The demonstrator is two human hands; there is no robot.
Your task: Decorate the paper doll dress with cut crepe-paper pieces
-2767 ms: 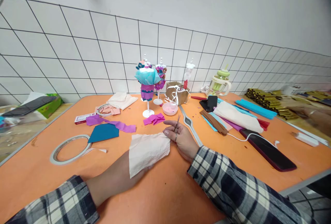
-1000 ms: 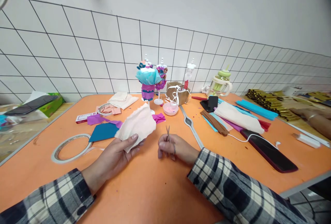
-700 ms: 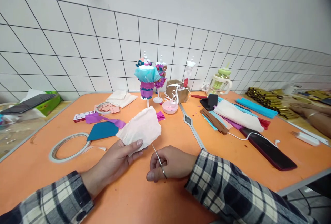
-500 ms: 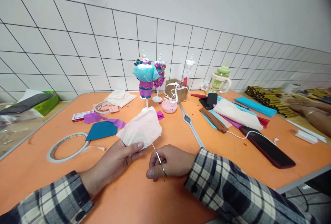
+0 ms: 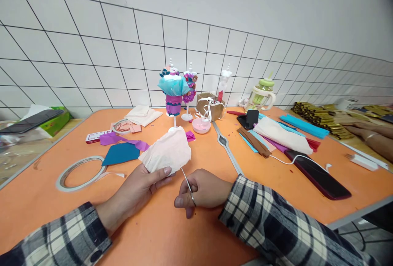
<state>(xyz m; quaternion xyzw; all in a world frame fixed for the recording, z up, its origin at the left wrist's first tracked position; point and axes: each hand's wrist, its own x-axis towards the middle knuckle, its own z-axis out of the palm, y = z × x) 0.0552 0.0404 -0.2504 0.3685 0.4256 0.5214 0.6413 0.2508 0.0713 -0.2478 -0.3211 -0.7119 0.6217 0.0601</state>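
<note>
My left hand (image 5: 152, 182) pinches a pale, whitish piece of crepe paper (image 5: 167, 151) between thumb and fingers, holding it above the orange table. Its right edge looks rounded. In my right hand (image 5: 199, 192) is a pair of scissors (image 5: 188, 184), a finger loop round the thumb. The thin blades point up and left, their tips at the paper's lower right edge; whether they touch it I cannot tell. Just behind the paper stands a small dress form (image 5: 173, 102) in turquoise and purple paper. A teal paper piece (image 5: 121, 154) lies left of the held paper.
A roll of tape (image 5: 66, 186) lies at the left. Behind are more dress forms (image 5: 225, 79), a pink bowl (image 5: 201, 126) and a cardboard box (image 5: 217, 111). Folded papers (image 5: 281, 135), a phone (image 5: 319, 176) and a bottle (image 5: 260, 96) occupy the right. Another person's hand (image 5: 365, 133) rests at far right.
The paper has shifted very slightly left. The fingers of my right hand have spread a little round the scissors, with one fingertip now lower.
</note>
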